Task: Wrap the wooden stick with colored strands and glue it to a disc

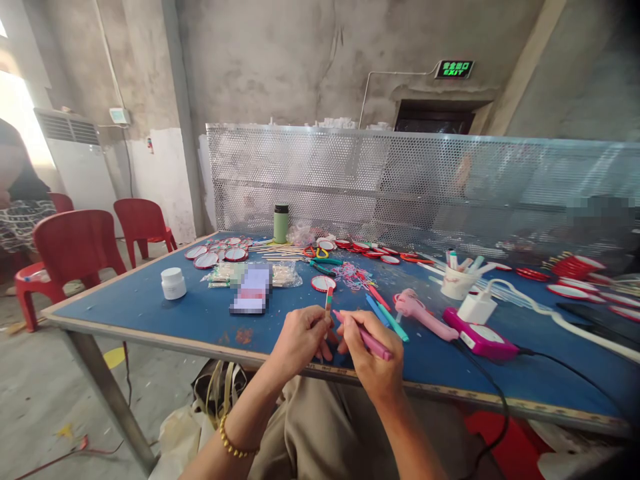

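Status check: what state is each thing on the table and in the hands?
left hand: closed on small stick, held upright.
right hand: closed on pink marker.
white jar: upright, lid on.
green bottle: upright, capped.
pink glue gun: lying on its side.
white cup: upright, sticks inside.
white adapter: plugged into pink socket block.

Head-worn view, facing forward and down (close up), over table
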Action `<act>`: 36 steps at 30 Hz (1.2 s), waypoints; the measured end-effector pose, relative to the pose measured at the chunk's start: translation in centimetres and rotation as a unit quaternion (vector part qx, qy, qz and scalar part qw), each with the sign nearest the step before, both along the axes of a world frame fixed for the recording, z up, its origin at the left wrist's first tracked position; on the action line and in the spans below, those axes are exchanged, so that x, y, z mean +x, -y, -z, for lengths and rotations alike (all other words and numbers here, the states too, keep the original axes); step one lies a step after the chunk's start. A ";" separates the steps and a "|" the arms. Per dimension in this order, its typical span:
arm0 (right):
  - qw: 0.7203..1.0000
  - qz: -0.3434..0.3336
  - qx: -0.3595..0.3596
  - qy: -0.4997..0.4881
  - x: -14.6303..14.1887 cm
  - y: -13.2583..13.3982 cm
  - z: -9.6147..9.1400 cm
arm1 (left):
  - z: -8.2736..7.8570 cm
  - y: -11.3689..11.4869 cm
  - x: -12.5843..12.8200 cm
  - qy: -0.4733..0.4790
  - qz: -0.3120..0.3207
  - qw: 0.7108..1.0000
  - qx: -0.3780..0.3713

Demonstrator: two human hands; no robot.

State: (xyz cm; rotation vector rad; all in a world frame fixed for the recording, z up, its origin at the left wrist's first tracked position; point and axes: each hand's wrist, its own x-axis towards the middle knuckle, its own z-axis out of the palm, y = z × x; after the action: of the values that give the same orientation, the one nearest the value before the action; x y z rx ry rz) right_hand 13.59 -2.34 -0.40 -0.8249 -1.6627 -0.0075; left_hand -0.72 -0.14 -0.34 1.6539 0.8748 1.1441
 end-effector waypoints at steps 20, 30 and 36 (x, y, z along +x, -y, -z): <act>1.000 0.016 0.002 0.024 0.0 0.0 0.1 | -0.1 0.2 0.0 0.000 -0.001 1.000 -0.002; 0.999 0.021 0.018 0.015 -0.1 0.0 0.0 | -0.1 0.0 0.0 0.000 -0.001 1.000 -0.002; 1.000 0.015 0.006 0.013 -0.1 -0.1 0.1 | -0.2 0.1 0.0 -0.004 -0.002 1.000 -0.002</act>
State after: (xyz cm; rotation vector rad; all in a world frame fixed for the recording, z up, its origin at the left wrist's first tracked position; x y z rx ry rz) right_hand 13.51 -2.25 -0.47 -0.8433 -1.6726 -0.0491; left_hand -0.71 -0.28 -0.16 1.6564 0.8853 1.1386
